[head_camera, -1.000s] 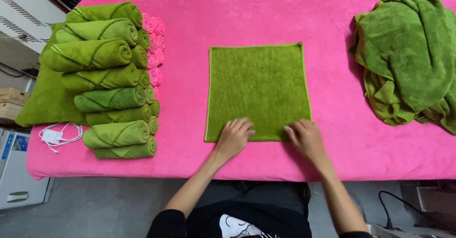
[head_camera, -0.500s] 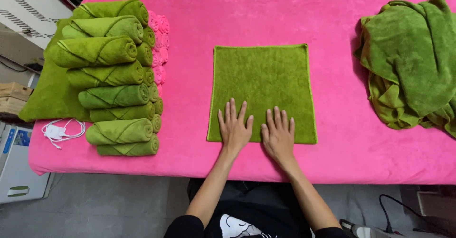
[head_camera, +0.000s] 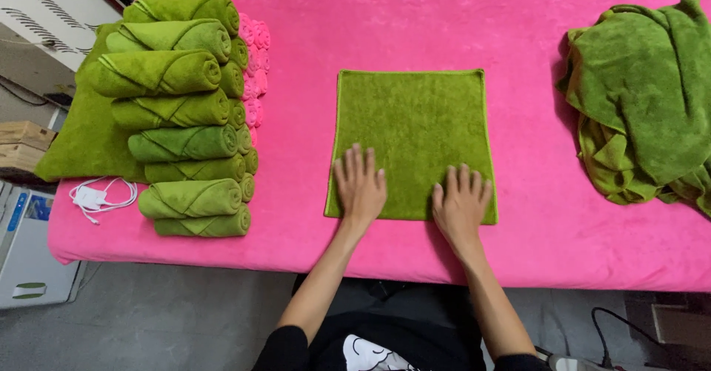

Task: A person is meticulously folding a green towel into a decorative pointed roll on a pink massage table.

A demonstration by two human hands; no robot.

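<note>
At the far left, off your table, a wooden box (head_camera: 22,135) sits half cut off by the frame edge, and below it a flat white and blue panel (head_camera: 29,245) carries small printed marks too small to make out. On the pink table cover (head_camera: 415,23) beside them lies a white charger with its coiled cable (head_camera: 100,197). Next comes your stack of rolled green towels (head_camera: 181,115): eight rolls show in the front column, with the ends of more rolls tucked behind them, so the full number cannot be told. They rest on a flat green towel (head_camera: 81,138), and a row of pink rolled cloths (head_camera: 255,67) is mostly hidden behind the stack. In the middle lies one square green towel (head_camera: 411,130), spread flat and well apart from both piles. Your left hand (head_camera: 361,182) presses flat on its near left corner, fingers spread a little and gripping nothing. Your right hand (head_camera: 461,202) lies flat on the near right edge, fingers likewise fanned and holding nothing, its heel on the pink cover. At the far right sits a crumpled heap of green towels (head_camera: 644,97), cut off by the frame; how many are in it cannot be counted.
</note>
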